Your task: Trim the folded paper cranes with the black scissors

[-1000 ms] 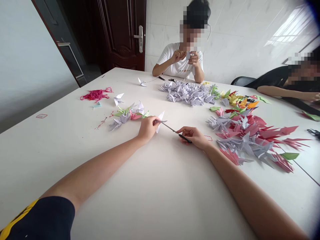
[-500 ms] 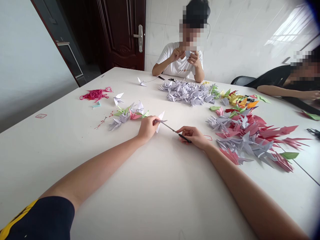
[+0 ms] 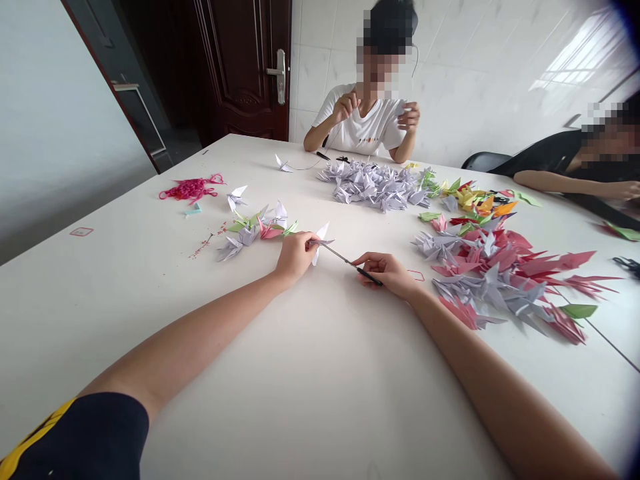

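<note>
Close in front of me, my left hand (image 3: 296, 259) pinches a white folded paper crane (image 3: 320, 244) between thumb and fingers, one wing pointing up. My right hand (image 3: 385, 273) is closed around the black handle of a slim tool (image 3: 345, 260) with a thin metal shaft, like an awl or small screwdriver. The shaft slants up to the left and its end meets the crane by my left fingertips; the very tip is hidden. Just beyond my left hand lies a cluster of white, green and pink paper cranes (image 3: 245, 237).
A large heap of pink and white cranes (image 3: 490, 273) lies to my right, a white heap (image 3: 375, 183) farther back. Tangled pink string (image 3: 190, 189) and scattered pink bits (image 3: 203, 245) lie left. One person (image 3: 367, 123) sits opposite, another person's arm (image 3: 560, 180) rests at right.
The person opposite has drawn their two hands apart, one to each side. My own hands, the crane and the tool stay in place.
</note>
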{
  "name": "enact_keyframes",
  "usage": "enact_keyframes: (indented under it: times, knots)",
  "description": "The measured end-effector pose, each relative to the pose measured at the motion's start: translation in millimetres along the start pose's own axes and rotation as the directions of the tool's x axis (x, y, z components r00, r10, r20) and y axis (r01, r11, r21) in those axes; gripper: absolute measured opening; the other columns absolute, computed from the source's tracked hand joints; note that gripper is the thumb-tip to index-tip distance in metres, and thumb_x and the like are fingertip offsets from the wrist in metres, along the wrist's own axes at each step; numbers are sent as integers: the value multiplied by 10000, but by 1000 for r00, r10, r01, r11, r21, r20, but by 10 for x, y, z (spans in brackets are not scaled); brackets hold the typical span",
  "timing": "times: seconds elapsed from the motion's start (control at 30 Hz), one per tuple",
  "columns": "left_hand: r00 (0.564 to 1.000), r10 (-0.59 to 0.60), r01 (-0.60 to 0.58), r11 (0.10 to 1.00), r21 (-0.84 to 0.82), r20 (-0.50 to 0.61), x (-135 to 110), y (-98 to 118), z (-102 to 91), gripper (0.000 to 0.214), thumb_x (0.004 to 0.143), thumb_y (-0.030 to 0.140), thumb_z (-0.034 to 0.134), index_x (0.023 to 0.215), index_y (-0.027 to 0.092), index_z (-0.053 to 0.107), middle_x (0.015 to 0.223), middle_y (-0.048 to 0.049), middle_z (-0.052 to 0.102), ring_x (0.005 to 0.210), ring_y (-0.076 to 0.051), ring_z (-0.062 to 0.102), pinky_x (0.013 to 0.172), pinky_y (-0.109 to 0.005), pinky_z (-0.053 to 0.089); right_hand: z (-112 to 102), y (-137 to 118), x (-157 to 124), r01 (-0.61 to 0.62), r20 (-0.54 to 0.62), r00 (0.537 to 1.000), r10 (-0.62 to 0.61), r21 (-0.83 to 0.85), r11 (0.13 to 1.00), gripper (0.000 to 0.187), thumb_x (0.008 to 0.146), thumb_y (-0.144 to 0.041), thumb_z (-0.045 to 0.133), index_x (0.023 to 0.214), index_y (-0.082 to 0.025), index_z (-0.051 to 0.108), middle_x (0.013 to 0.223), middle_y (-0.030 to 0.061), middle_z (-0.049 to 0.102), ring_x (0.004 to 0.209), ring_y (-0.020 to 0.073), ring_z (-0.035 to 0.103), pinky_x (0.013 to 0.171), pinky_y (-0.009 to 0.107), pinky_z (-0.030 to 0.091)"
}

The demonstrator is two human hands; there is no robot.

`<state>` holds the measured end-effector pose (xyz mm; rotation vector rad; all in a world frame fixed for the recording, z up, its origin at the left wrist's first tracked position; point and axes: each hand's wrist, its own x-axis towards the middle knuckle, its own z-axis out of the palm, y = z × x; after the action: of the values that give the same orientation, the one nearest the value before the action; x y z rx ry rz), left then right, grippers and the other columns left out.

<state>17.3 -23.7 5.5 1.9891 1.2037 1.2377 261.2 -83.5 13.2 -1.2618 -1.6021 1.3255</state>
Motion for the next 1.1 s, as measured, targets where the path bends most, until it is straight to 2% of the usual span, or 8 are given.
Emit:
enact_keyframes:
  times: [0.37, 0.67, 1.1]
  knots:
    - [1000, 9, -9, 1000, 7, 12, 5, -6, -2, 164, 821, 98, 598, 870, 180, 732, 816, -19, 729, 693, -147, 641, 685, -264, 487, 3, 15, 6, 6, -7, 1000, -6, -19, 1000, 422, 684, -455, 817, 969, -165, 702, 604, -8, 620, 522, 115, 545, 468, 233, 406]
    - [998, 40, -44, 995, 92, 44, 19, -48, 15, 211, 813, 105, 583, 948, 187, 724, 812, -21, 694, 633, -136, 560, 653, -266, 451, -8, 44, 5, 28, -19, 999, -29, -43, 999, 412, 704, -454, 815, 977, -169, 697, 598, -26, 583, 524, 112, 540, 480, 236, 415]
    - [997, 20, -28, 992, 120, 74, 14, -31, 8, 253, 808, 99, 575, 998, 196, 712, 911, -39, 702, 675, -151, 574, 674, -278, 468, 1, 34, -1, 20, -24, 999, -21, -28, 999, 410, 701, -449, 820, 974, -171, 692, 588, -35, 580, 522, 115, 546, 496, 245, 414]
